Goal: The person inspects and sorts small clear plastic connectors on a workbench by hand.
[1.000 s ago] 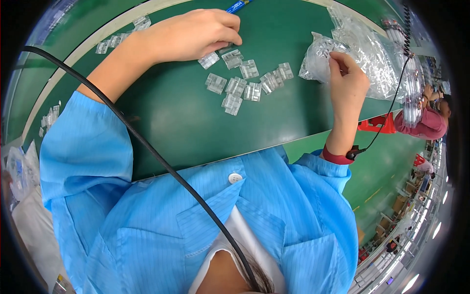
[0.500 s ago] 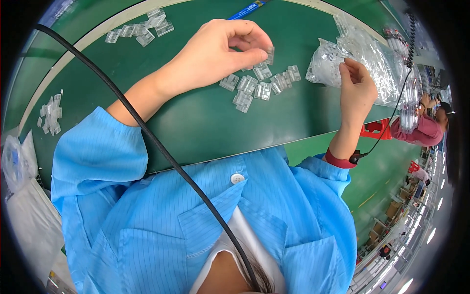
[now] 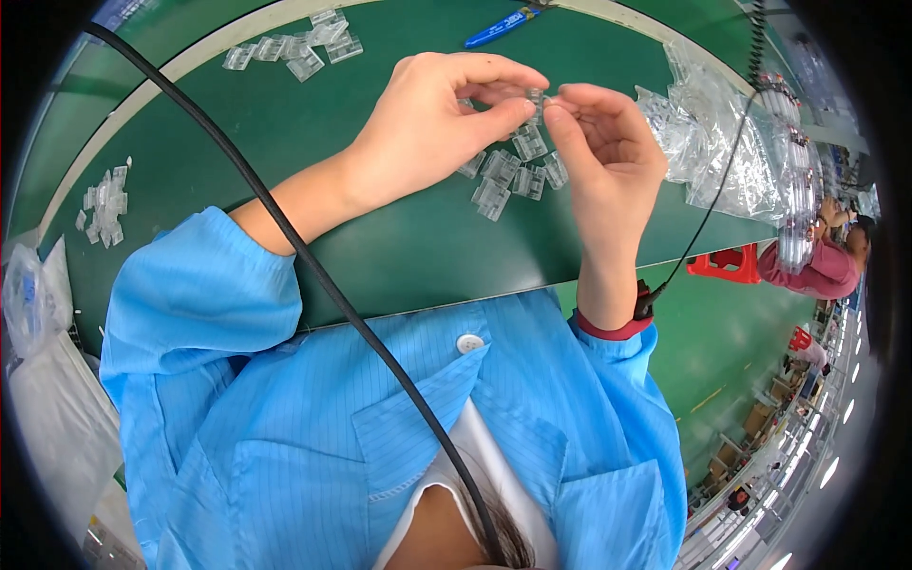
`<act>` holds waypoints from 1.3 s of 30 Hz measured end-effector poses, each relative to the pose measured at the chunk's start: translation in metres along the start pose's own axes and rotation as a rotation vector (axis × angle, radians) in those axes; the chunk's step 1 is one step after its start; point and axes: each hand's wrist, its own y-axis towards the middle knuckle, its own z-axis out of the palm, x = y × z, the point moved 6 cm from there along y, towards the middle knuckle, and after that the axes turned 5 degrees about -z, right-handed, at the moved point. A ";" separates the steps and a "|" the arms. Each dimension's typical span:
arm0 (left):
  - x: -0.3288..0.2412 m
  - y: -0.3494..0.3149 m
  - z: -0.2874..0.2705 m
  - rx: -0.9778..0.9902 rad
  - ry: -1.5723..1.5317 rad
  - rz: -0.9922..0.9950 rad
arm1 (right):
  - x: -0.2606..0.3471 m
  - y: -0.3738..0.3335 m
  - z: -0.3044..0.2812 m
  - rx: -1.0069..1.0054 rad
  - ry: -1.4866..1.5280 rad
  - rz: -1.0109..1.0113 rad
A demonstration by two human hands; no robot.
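My left hand [image 3: 418,123] pinches a small clear plastic piece [image 3: 536,98] between thumb and fingertips, above the green tabletop. Close against that piece, my right hand [image 3: 613,157] has its thumb and forefinger pressed together. Whatever lies between those right fingertips is too small to make out. Below both hands is a loose group of similar clear plastic pieces [image 3: 491,198], partly hidden by the fingers. A clear plastic bag [image 3: 731,157] with transparent contents lies just to the right of my right hand.
More clear pieces [image 3: 306,63] lie at the far left, and a smaller heap [image 3: 106,204] at the left edge. Blue-handled pliers [image 3: 502,28] rest at the back. A black cable [image 3: 228,157] crosses the view. At right are a red stool [image 3: 727,264] and another person [image 3: 822,266].
My right hand has moved left from beside the plastic bag to the piece in my left hand. My left hand has shifted slightly right and still holds the piece.
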 end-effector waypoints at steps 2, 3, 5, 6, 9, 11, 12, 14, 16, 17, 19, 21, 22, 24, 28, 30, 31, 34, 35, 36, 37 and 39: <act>0.001 -0.001 -0.001 -0.012 0.038 0.000 | 0.000 0.000 0.002 0.003 -0.004 -0.014; -0.001 -0.001 -0.002 -0.029 0.054 0.063 | 0.001 0.000 0.003 0.007 -0.007 -0.012; -0.004 -0.003 -0.001 -0.042 0.067 0.119 | 0.000 -0.001 0.003 0.008 -0.011 -0.004; -0.008 -0.004 -0.001 -0.050 0.115 0.157 | 0.003 -0.002 0.003 0.005 -0.046 -0.047; -0.009 -0.005 0.001 -0.064 0.163 0.175 | 0.004 -0.005 0.002 0.016 -0.153 -0.161; -0.009 -0.004 0.001 -0.069 0.161 0.165 | 0.006 -0.005 0.003 0.026 -0.231 -0.239; -0.009 -0.003 0.002 -0.064 0.179 0.169 | 0.008 -0.006 0.003 0.020 -0.297 -0.282; -0.010 -0.003 0.002 -0.056 0.197 0.172 | 0.010 -0.007 0.004 0.013 -0.364 -0.322; -0.011 -0.004 0.002 -0.067 0.223 0.188 | 0.005 -0.005 0.003 0.005 -0.209 -0.234; -0.010 -0.004 0.002 -0.065 0.222 0.184 | 0.005 -0.005 0.002 0.005 -0.209 -0.229; -0.011 -0.004 0.002 -0.060 0.251 0.188 | -0.001 -0.003 0.001 -0.010 0.002 -0.071; -0.010 -0.006 0.003 -0.068 0.236 0.206 | 0.001 -0.005 0.001 -0.017 -0.023 -0.079; -0.011 -0.005 0.002 -0.081 0.221 0.225 | 0.002 -0.003 0.002 -0.019 -0.046 -0.089; -0.008 -0.004 0.001 -0.081 0.209 0.180 | 0.003 -0.004 0.004 -0.013 -0.110 -0.129; -0.008 -0.005 0.003 -0.080 0.192 0.152 | 0.012 -0.008 0.005 -0.008 -0.341 -0.321; -0.011 -0.004 0.002 -0.083 0.215 0.168 | 0.014 -0.007 0.006 -0.017 -0.399 -0.364; -0.010 -0.005 0.002 -0.077 0.200 0.164 | 0.015 -0.008 0.007 -0.008 -0.431 -0.418; -0.006 -0.003 0.000 -0.103 0.161 0.137 | 0.020 -0.009 0.013 0.011 -0.485 -0.535; -0.005 -0.003 -0.001 -0.103 0.155 0.129 | 0.021 -0.009 0.015 0.030 -0.478 -0.505; -0.003 -0.002 0.000 -0.100 0.152 0.126 | 0.024 -0.009 0.015 0.029 -0.480 -0.499; -0.002 0.000 -0.002 -0.108 0.117 0.104 | 0.033 -0.011 0.022 0.099 -0.533 -0.638; 0.002 0.003 -0.006 -0.087 -0.012 0.011 | 0.041 -0.020 0.028 0.168 -0.578 -0.754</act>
